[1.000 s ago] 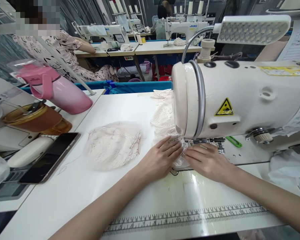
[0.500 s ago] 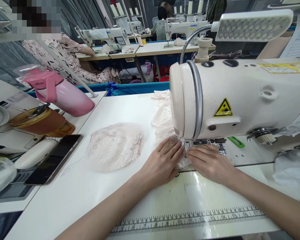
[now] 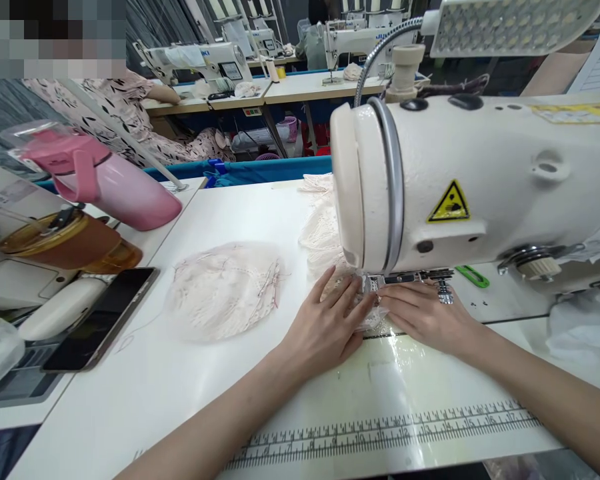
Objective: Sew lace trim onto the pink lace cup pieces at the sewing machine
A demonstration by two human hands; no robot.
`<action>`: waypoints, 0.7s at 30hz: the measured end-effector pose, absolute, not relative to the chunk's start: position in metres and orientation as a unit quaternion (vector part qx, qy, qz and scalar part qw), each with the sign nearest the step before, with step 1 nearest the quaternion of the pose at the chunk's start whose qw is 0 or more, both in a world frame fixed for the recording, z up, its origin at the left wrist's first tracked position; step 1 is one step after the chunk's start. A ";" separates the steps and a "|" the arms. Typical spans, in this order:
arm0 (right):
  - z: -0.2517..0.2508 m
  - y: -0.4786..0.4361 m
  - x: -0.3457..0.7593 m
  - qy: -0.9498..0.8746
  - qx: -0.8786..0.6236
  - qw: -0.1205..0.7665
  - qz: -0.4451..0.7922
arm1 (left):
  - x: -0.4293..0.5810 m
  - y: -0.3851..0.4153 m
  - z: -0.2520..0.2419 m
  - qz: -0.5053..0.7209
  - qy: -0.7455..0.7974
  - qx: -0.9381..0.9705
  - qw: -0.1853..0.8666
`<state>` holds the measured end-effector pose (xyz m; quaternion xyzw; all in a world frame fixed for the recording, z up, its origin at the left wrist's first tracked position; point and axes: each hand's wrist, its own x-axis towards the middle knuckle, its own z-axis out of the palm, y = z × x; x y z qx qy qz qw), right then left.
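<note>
My left hand (image 3: 327,327) lies flat with spread fingers on a pale lace fabric piece (image 3: 325,237) that runs under the head of a cream sewing machine (image 3: 460,180). My right hand (image 3: 425,313) presses the same lace flat just right of the presser foot (image 3: 377,283), fingers stretched out towards the needle. The lace trails away behind the machine head. A second round pile of pale lace with red thread (image 3: 225,290) rests on the white table (image 3: 180,380) to the left of my hands.
A black phone (image 3: 103,317), a brown lidded cup (image 3: 65,240) and a pink bottle (image 3: 105,183) stand at the left. A ruler strip (image 3: 380,433) runs along the near edge. A green tool (image 3: 473,275) lies under the machine arm. Other people sit at machines behind.
Both hands have slid slightly away from me with the lace, closer under the machine head. The view has shifted a little.
</note>
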<state>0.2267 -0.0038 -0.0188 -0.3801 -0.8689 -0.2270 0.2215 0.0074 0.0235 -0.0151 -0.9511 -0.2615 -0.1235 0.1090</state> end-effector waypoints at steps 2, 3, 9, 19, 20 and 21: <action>-0.016 -0.004 0.226 -0.864 -0.388 0.221 -0.233 | 0.008 0.023 -0.014 -0.122 -0.265 -0.950 0.111; -0.015 -0.004 0.226 -0.861 -0.394 0.223 -0.232 | 0.008 0.023 -0.014 -0.121 -0.266 -0.950 0.112; -0.018 -0.005 0.228 -0.849 -0.396 0.210 -0.281 | 0.009 0.024 -0.014 -0.121 -0.270 -0.948 0.116; -0.028 -0.003 0.236 -0.835 -0.369 0.171 -0.370 | 0.011 0.027 -0.014 -0.121 -0.288 -0.945 0.096; -0.026 -0.003 0.235 -0.836 -0.373 0.178 -0.360 | 0.011 0.028 -0.014 -0.122 -0.289 -0.945 0.093; -0.024 -0.002 0.233 -0.838 -0.378 0.186 -0.347 | 0.011 0.028 -0.014 -0.123 -0.290 -0.945 0.090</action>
